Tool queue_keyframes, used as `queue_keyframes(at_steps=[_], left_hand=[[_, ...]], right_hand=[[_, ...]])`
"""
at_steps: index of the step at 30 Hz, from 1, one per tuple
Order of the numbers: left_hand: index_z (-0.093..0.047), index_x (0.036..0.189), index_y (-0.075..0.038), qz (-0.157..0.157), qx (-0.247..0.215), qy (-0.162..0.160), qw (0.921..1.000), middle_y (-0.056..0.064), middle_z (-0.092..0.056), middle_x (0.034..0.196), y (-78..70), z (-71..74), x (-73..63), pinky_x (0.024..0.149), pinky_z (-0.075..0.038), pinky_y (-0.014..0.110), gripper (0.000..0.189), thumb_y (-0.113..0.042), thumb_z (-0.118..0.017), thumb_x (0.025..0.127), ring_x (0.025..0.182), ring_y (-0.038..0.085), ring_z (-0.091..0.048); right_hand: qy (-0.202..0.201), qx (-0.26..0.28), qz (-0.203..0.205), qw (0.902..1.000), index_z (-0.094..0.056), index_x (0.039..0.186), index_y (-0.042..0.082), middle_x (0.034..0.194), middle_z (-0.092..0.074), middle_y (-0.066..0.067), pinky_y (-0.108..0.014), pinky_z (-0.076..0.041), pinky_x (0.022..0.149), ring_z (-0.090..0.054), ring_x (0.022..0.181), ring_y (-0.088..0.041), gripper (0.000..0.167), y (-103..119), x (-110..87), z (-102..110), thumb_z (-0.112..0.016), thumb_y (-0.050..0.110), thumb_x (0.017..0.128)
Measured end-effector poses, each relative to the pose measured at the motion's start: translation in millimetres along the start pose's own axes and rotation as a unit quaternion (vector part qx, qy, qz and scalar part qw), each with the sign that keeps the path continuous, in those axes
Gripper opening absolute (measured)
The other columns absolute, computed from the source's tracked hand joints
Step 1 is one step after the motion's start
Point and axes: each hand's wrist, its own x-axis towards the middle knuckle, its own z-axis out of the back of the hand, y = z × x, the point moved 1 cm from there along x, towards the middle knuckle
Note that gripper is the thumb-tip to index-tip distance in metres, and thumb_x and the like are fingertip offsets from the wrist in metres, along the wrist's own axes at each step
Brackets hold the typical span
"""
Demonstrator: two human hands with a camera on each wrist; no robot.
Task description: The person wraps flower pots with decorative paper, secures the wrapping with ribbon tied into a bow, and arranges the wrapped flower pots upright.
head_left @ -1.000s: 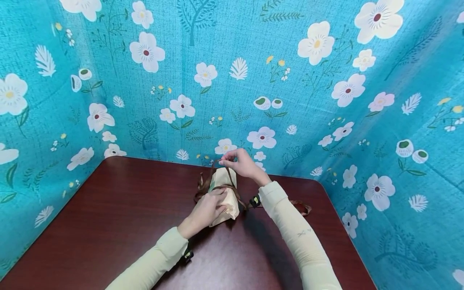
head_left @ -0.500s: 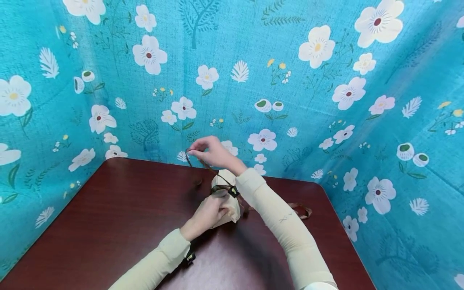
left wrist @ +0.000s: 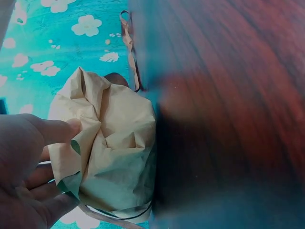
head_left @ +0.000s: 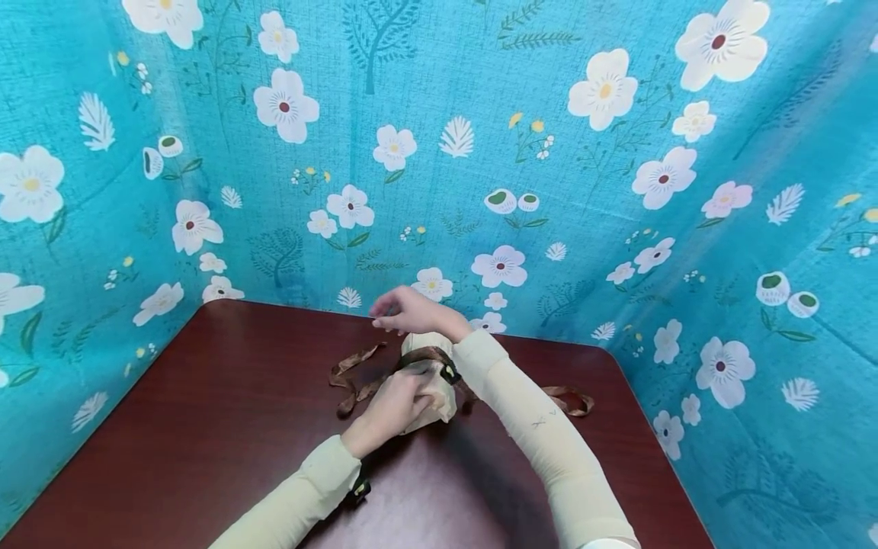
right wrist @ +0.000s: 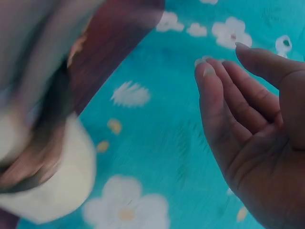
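My left hand [head_left: 392,402] grips the near end of a cream paper package [head_left: 441,393] lying on the table. In the left wrist view, the thumb presses the crumpled, folded paper [left wrist: 119,119] from one side and the fingers lie on the other; a green patch shows along the fold. A brown ribbon [head_left: 425,354] crosses over the package, and its loose end [head_left: 343,374] lies on the table to the left. Above the far end hovers my right hand [head_left: 414,311], fingers loosely bent, holding nothing, as the right wrist view also shows.
The dark red-brown table [head_left: 240,396] reaches back to a blue floral cloth [head_left: 439,152] on the far side and both flanks. Another stretch of brown ribbon [head_left: 572,402] lies looped to the right, past the right forearm.
My right hand pulled the ribbon up and to the left, then let it go and lowered slightly. The ribbon end now lies on the table at left. The left hand keeps its grip.
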Motion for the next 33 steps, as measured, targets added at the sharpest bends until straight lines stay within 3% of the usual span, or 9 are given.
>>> queue_keyframes(at_steps=[2,5,9,14,17,21,24,28,33], left_hand=[[-0.069,0.127,0.0,-0.001,0.003,0.001,1.0,0.014,-0.065,0.135,-1.0,0.9,-0.1,0.094,-0.056,0.042,0.047,-0.013,-0.083,0.084,0.121,0.03,-0.064],[-0.069,0.128,0.0,0.002,0.007,0.003,1.0,0.014,-0.066,0.133,-1.3,2.0,-1.2,0.097,-0.055,0.041,0.051,-0.015,-0.085,0.083,0.121,0.03,-0.064],[-0.069,0.128,0.0,0.009,0.005,0.005,0.9999,0.015,-0.066,0.134,-0.5,2.7,-2.5,0.097,-0.055,0.041,0.05,-0.016,-0.086,0.083,0.122,0.03,-0.064],[-0.069,0.128,-0.001,0.017,-0.001,0.004,0.9998,0.015,-0.064,0.138,1.2,3.1,-2.2,0.093,-0.056,0.041,0.052,-0.019,-0.086,0.082,0.12,0.031,-0.065],[-0.069,0.13,-0.001,0.026,-0.012,0.008,0.9995,0.014,-0.064,0.137,2.0,3.1,-1.4,0.093,-0.057,0.042,0.054,-0.021,-0.086,0.083,0.12,0.032,-0.065],[-0.068,0.13,-0.001,0.034,-0.036,0.015,0.9986,0.014,-0.064,0.138,3.9,3.9,-1.2,0.094,-0.056,0.042,0.054,-0.02,-0.086,0.083,0.122,0.032,-0.064],[-0.068,0.129,0.001,0.026,-0.051,0.013,0.9983,0.015,-0.063,0.139,5.0,4.6,-1.1,0.097,-0.055,0.043,0.053,-0.02,-0.085,0.083,0.123,0.033,-0.063],[-0.069,0.127,0.003,0.015,-0.066,0.003,0.9977,0.017,-0.064,0.136,5.2,5.5,-0.7,0.097,-0.055,0.043,0.052,-0.02,-0.085,0.083,0.123,0.033,-0.064],[-0.071,0.125,0.003,0.017,-0.076,-0.005,0.997,0.016,-0.067,0.133,3.8,6.8,2.1,0.098,-0.054,0.043,0.043,-0.02,-0.077,0.089,0.124,0.031,-0.064]], right_hand=[[-0.013,-0.001,-0.005,0.9999,-0.074,0.114,0.004,0.1,-0.075,-0.009,-0.029,-0.058,0.066,-0.071,0.079,-0.023,0.02,-14.2,-14.2,3.3,-0.063,0.015,0.101],[-0.032,-0.004,-0.018,0.9993,-0.076,0.102,0.006,0.09,-0.075,-0.01,-0.025,-0.053,0.062,-0.067,0.072,-0.023,0.014,-35.6,-37.5,4.8,-0.065,0.016,0.1],[-0.038,-0.01,-0.03,0.9988,-0.075,0.088,0.01,0.078,-0.073,-0.005,-0.022,-0.049,0.06,-0.06,0.063,-0.011,0.011,-65.6,-67.6,0.3,-0.074,0.02,0.093],[-0.019,-0.015,-0.042,0.9988,-0.073,0.088,0.008,0.074,-0.069,0.003,-0.023,-0.052,0.063,-0.061,0.066,-0.006,0.021,-93.7,-102.0,-8.2,-0.087,0.021,0.08],[-0.008,-0.004,-0.052,0.9986,-0.074,0.091,0.006,0.077,-0.071,0.0,-0.023,-0.053,0.065,-0.063,0.069,-0.006,0.02,-105.6,-118.7,-15.3,-0.087,0.019,0.081],[-0.018,0.024,-0.063,0.9976,-0.076,0.091,0.006,0.083,-0.074,-0.013,-0.022,-0.048,0.06,-0.056,0.064,-0.004,0.007,-117.0,-132.1,-24.7,-0.076,0.013,0.092],[-0.051,0.043,-0.073,0.9951,-0.076,0.09,0.004,0.085,-0.073,-0.019,-0.023,-0.045,0.058,-0.052,0.063,-0.006,0.009,-121.2,-138.6,-29.2,-0.07,0.008,0.096],[-0.079,0.056,-0.081,0.992,-0.072,0.094,0.005,0.086,-0.072,-0.011,-0.024,-0.052,0.065,-0.063,0.072,-0.013,0.009,-121.6,-143.5,-35.5,-0.077,0.013,0.09],[-0.057,0.056,-0.048,0.9956,-0.072,0.094,0.001,0.08,-0.072,-0.013,-0.022,-0.052,0.063,-0.068,0.07,-0.028,0.016,-123.4,-145.2,-44.4,-0.077,0.015,0.091]])
